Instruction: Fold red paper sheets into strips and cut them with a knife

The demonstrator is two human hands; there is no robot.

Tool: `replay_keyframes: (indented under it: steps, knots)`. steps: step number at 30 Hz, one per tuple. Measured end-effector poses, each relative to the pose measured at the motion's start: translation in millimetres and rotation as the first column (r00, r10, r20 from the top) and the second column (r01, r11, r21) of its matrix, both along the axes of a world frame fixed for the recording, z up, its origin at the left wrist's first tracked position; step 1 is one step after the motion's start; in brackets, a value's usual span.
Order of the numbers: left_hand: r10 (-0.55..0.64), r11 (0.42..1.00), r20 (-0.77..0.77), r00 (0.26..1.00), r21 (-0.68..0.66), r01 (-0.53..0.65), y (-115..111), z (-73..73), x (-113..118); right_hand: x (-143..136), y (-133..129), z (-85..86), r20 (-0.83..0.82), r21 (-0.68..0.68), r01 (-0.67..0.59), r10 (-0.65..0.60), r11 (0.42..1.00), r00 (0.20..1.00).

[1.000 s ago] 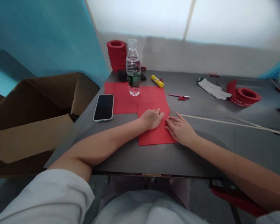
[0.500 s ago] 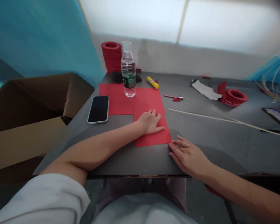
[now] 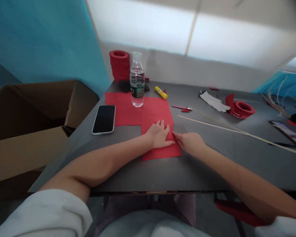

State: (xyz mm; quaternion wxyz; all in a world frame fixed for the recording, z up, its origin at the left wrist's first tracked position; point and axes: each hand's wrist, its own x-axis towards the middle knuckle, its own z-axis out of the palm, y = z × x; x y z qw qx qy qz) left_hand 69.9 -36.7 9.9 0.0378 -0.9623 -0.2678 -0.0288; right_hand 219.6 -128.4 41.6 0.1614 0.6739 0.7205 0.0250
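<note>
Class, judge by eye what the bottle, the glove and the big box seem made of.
Bottle: probably clear, glossy plastic; ribbed, see-through walls.
Glove: likely matte knit fabric; soft, limp shape.
Box: apparently dull brown cardboard; folded flaps.

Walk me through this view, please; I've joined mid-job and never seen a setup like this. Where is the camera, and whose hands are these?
There is no robot here. One camera, worn on a person's head, looks forward and down at their own bare hands.

The left hand lies spread on red paper. The right hand has its fingertips at the paper's right edge; whether they pinch it, I can't tell. Nothing is plainly held up off the table.

A water bottle stands on the farther part of the red paper, with a phone to its left. Beyond the hands lie a yellow tube and, farther right, a white glove. A tall red stack stands behind, near the bottle. A cardboard box sits left of the table.
</note>
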Motion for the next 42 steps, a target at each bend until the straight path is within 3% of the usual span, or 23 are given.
replay_keyframes:
  steps: [10,20,25,33,42]
  knots:
    - [-0.016,1.000,0.010,1.000,-0.001,0.016,1,-0.3,0,6,47,-1.2,-0.003,0.057,0.044,-0.044,0.997,0.999]
    - [-0.022,1.000,0.012,1.000,0.015,0.022,1,-1.3,-1,12,106,6.5,-0.046,0.000,0.080,-0.080,0.997,0.996]
    - [-0.021,1.000,0.004,1.000,0.006,0.021,0,-0.2,-1,9,120,3.9,-0.044,-0.001,0.110,-0.110,0.994,0.993]
    - [-0.027,1.000,0.020,0.999,-0.004,0.027,1,-0.7,-1,-1,93,-1.0,-0.015,0.028,0.140,-0.140,0.990,0.990]
    - [-0.010,1.000,-0.012,1.000,-0.003,0.010,-1,1.7,-1,-11,11,8.2,0.018,-0.020,0.076,-0.076,0.997,0.997]
